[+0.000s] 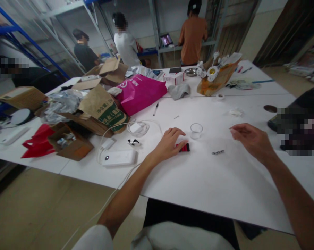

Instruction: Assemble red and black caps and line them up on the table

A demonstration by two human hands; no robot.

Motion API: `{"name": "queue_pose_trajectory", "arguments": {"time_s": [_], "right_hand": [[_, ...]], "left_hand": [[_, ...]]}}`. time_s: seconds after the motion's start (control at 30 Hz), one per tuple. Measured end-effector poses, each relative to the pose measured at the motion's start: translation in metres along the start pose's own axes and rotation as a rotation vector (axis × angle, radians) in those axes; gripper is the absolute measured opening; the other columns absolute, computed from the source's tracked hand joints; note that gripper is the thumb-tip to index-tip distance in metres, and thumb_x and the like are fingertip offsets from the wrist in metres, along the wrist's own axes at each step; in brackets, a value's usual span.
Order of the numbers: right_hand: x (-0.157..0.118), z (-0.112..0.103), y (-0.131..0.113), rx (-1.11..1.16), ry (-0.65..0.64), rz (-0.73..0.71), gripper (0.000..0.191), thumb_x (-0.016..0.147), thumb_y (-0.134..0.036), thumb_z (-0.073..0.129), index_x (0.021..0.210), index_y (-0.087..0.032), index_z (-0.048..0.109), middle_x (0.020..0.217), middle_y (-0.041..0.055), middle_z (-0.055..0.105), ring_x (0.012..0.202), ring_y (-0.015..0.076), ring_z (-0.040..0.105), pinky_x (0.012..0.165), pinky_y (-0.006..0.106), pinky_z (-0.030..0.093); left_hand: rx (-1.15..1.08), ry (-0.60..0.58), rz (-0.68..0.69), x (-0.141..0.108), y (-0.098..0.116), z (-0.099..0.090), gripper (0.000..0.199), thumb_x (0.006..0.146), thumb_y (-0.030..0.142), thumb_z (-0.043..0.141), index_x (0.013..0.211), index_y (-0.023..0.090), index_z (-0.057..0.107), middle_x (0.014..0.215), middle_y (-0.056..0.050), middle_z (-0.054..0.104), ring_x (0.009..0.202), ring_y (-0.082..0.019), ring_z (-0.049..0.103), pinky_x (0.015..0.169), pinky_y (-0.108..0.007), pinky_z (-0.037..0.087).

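Note:
My left hand (168,144) rests on the white table (188,184) with its fingers arched and the thumb apart. Its thumb is at a small red and black object (184,147), partly hidden under the hand. Just beyond stands a clear round cup (196,130). To the right, my right hand (254,142) hovers over the table, thumb and fingertips drawn together; anything between them is too small to make out. Between the hands lies a short dark metallic piece (218,152), its kind unclear.
To the left are a white power bank (119,157), coiled white cable (143,128) and open cardboard box (70,144). A magenta bag (141,92) and brown paper bag (102,107) stand behind. A dark bag (299,118) sits right. Several people work in the background.

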State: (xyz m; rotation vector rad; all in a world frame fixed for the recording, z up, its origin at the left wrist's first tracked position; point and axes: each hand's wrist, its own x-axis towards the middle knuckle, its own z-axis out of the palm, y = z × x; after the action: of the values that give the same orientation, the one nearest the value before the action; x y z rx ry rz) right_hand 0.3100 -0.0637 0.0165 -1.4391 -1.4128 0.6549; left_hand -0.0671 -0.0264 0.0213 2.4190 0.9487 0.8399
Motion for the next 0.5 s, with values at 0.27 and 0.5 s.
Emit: {"name": "queue_pose_trajectory", "arguments": {"time_s": [0.27,0.5], "right_hand": [[0.011,0.012,0.014,0.305,0.127,0.072,0.052,0.090,-0.073,0.089,0.076,-0.027,0.069,0.070,0.0010,0.061,0.064,0.0173,0.053,0.057,0.033,0.047],[0.042,0.040,0.015,0.627,0.141,0.224,0.070,0.078,-0.074,0.098,0.066,-0.024,0.050,0.063,-0.0048,0.042,0.055,0.0097,0.040,0.044,0.024,0.039]], "left_hand": [[-0.671,0.366,-0.383,0.023,-0.005,0.000,0.057,0.103,0.072,0.071,0.087,0.017,0.074,0.079,-0.003,0.068,0.073,-0.013,0.058,0.071,-0.027,0.045],[-1.377,0.393,-0.655,0.051,-0.001,-0.003,0.053,0.091,0.058,0.093,0.081,0.018,0.061,0.066,0.007,0.050,0.056,-0.006,0.045,0.054,-0.021,0.035]]}}
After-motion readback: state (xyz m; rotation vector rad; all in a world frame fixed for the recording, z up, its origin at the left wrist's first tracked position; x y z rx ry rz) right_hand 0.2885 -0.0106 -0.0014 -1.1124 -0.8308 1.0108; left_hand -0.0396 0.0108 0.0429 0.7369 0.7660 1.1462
